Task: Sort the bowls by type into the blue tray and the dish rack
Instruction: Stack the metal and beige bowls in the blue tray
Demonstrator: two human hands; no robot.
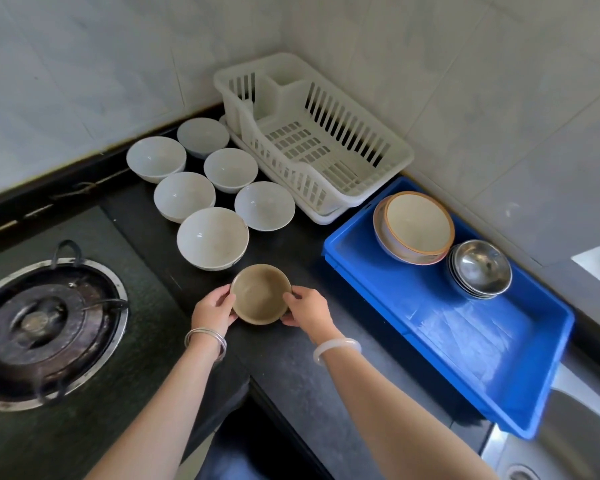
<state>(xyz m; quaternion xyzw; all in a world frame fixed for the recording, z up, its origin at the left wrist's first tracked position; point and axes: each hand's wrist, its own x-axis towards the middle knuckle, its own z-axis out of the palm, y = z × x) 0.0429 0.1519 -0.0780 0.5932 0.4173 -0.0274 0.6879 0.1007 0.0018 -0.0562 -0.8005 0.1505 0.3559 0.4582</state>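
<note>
Both bare forearms reach forward and converge. The left hand (212, 311) and right hand (307, 308) cup opposite sides of a bowl (260, 294) — fingers curled on its wall, thumbs near the rim. Each wrist wears a bangle — metal left, pale right.
</note>
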